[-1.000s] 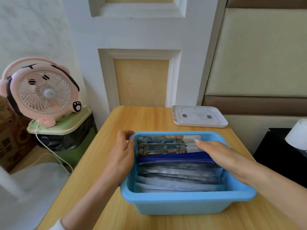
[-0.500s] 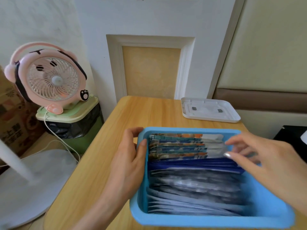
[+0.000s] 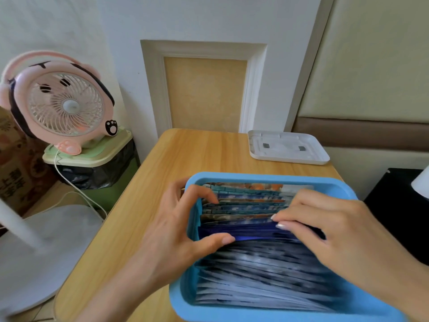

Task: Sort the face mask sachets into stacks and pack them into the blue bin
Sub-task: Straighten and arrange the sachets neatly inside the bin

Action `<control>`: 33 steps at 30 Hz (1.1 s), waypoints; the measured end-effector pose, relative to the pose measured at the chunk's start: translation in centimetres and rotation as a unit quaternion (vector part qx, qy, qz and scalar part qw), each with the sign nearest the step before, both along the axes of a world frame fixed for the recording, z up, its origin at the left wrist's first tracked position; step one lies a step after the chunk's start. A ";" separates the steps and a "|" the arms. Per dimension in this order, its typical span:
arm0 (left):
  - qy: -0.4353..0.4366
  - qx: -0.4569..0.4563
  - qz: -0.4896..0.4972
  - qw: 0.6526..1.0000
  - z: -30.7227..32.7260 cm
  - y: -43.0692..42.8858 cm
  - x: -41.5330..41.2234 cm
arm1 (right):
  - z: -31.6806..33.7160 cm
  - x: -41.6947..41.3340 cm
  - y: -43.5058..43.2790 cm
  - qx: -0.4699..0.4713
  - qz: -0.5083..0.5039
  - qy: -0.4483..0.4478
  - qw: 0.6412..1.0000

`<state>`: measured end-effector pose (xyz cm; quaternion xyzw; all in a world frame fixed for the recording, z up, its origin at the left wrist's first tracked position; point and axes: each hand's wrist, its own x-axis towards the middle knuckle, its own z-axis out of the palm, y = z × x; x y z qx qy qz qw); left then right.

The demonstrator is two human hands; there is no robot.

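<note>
The blue bin (image 3: 267, 177) is set at the near edge of the bench (image 3: 209, 154), toward its right side. The face mask sachets (image 3: 243, 217) are stood on edge inside it in three runs: patterned sachets (image 3: 250, 206) by the far wall, dark blue sachets (image 3: 250, 231) in the middle, and silver-grey sachets (image 3: 267, 275) toward the near wall.

The left grip (image 3: 176, 233) is curled at the bin's left wall. Its forefinger is on the patterned sachets and its thumb at the seam between dark blue and silver-grey, so the left ends of the two farther runs are bracketed and held. The right grip (image 3: 336, 228) is curled over the dark blue sachets with fingertips on their upper edges. Its thumb is hidden, so whether anything is pinched cannot be told.

The step in hand is judged to be squaring the packed rows. It would be done well if both ends were pressed evenly toward the far wall, the top edges levelled, and no dark blue sachet allowed to slip among its neighbours.
</note>
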<state>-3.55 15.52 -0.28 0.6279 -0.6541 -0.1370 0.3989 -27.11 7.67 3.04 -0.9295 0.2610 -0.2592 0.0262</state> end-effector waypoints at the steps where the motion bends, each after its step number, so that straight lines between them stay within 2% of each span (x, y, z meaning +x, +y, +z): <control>1: -0.001 0.001 0.000 1.000 0.0 0.0 0.0 | 0.0 0.4 0.0 0.003 0.003 0.007 1.000; 6: -0.021 -0.004 -0.011 1.000 -0.1 0.5 0.0 | -0.3 2.2 -0.1 0.028 0.020 0.011 0.999; 14: -0.010 0.001 -0.012 1.000 0.2 1.2 -0.2 | -0.2 2.6 -0.3 0.103 0.021 -0.059 0.993; 24: 0.032 0.006 -0.027 0.999 0.0 1.6 0.2 | -0.5 3.1 -0.2 0.018 -0.009 -0.016 1.000; 33: 0.022 0.010 -0.034 0.999 0.0 1.2 0.3 | -1.0 3.1 -0.4 0.001 0.011 -0.041 0.999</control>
